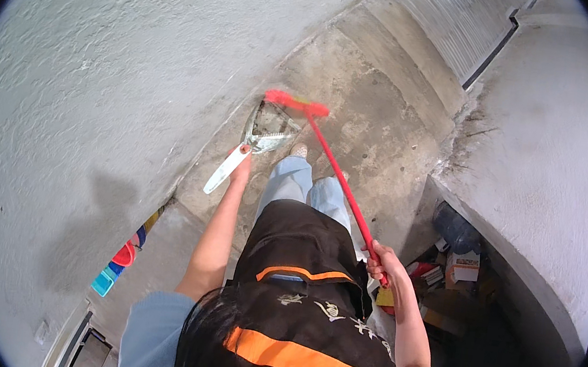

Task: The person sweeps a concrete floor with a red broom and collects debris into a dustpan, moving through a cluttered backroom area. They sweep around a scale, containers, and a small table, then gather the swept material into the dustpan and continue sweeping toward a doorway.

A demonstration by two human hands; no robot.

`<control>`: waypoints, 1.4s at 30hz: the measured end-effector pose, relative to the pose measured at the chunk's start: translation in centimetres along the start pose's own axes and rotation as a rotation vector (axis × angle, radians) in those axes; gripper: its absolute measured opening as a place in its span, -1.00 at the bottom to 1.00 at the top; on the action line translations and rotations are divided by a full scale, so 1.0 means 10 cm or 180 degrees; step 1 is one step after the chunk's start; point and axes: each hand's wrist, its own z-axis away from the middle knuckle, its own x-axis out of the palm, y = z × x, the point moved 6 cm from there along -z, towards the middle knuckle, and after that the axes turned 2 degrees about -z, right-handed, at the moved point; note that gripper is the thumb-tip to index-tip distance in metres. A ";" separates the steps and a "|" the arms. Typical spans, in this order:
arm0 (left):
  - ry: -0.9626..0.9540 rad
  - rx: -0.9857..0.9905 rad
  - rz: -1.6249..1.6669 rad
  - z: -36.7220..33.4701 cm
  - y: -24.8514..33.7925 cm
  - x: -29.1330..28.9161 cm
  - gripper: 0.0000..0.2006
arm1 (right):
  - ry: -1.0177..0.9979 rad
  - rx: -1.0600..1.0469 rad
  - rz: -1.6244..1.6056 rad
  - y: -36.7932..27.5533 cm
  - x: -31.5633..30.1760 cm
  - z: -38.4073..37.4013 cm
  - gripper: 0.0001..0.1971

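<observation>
My left hand (241, 169) is closed round the white handle of a dustpan (270, 142). The pan, with a toothed edge, is close to the floor by the left wall, and dark debris seems to lie in it. Gripped in my right hand (384, 261) is a broom (341, 175) with a long red stick, slanting from beside my hip to the floor ahead. Its red head (295, 103) lies at the far side of the dustpan, touching or just over its mouth. The fingers of my left hand are partly hidden behind the handle.
A rough white wall (102, 72) runs along the left, with colourful plastic containers (115, 264) at its foot. Ahead, stained concrete floor (368, 119) meets a step (405, 58) and a ribbed shutter (461, 20). To the right, a dark recess under a white wall holds boxes (463, 265).
</observation>
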 end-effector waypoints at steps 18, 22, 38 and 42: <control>-0.1129 0.0291 0.0214 0.14 0.07 0.05 -0.83 | -0.0257 -0.0176 -0.1540 0.76 -0.38 0.26 -0.69; -0.1427 0.1018 0.0416 0.16 0.63 0.37 -0.82 | -0.0111 -0.0692 -0.2167 0.83 -0.47 0.19 -0.60; -0.3395 0.3805 -0.1618 1.23 3.56 3.49 -0.80 | -0.0419 -0.1429 -0.4628 -0.27 -1.53 -0.30 -0.60; -0.3905 0.3837 -0.2409 1.47 3.70 4.34 -0.74 | -0.0100 -0.1064 -0.4841 -0.43 -1.35 -0.39 -0.57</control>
